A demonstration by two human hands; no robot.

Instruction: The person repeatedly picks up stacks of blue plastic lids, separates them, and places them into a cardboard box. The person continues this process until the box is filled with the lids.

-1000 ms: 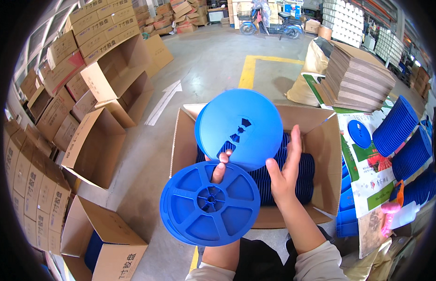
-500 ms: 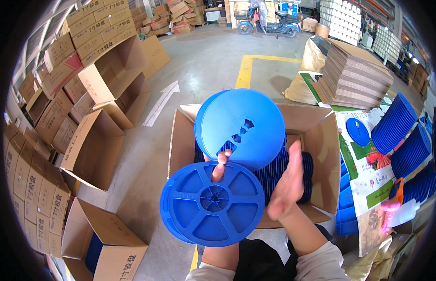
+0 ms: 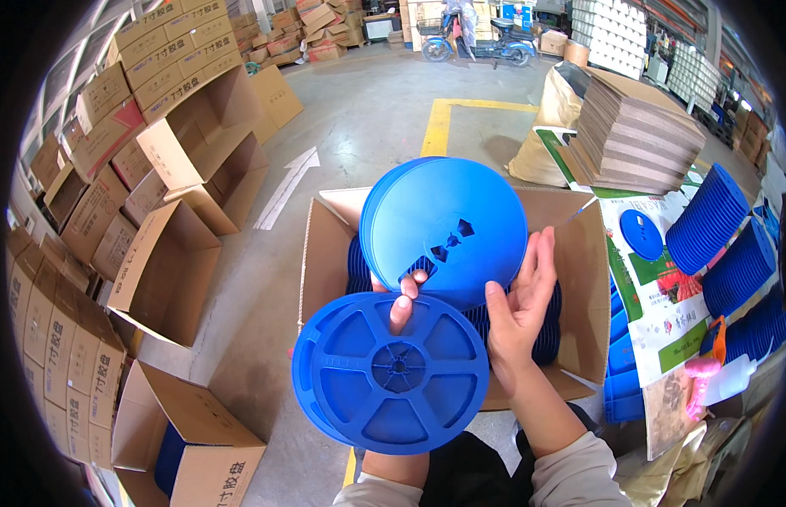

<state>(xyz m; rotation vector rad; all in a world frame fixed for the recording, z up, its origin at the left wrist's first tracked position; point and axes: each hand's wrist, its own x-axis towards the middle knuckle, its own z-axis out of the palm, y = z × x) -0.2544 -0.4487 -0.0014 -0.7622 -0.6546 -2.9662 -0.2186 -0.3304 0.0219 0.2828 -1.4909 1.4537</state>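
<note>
My left hand (image 3: pixel 406 301) is closed on two blue plastic reels; its fingers show between them and the rest is hidden. The upper blue reel (image 3: pixel 439 211) has a smooth, shiny face with small cutouts. Below and nearer to me, the lower blue reel (image 3: pixel 399 422) shows a spoked face with a round hub. Beside the upper reel's right rim is my right hand (image 3: pixel 521 317), open with thumb and fingers apart; whether it touches the rim I cannot tell. Under both reels stands an open cardboard box (image 3: pixel 579 253) holding rows of blue reels (image 3: pixel 547 325).
At right, a table (image 3: pixel 642 296) carries stacked blue reels (image 3: pixel 707 218), a single blue disc (image 3: pixel 642 234), flat cardboard (image 3: pixel 642 135) and a white bottle (image 3: pixel 731 380). Open cartons (image 3: pixel 169 291) and stacked boxes (image 3: pixel 68 346) line the left. A scooter (image 3: pixel 477 42) stands far back.
My right hand has turned and spread its thumb, coming up to the upper reel's right rim. Both reels have shifted slightly right in my left hand.
</note>
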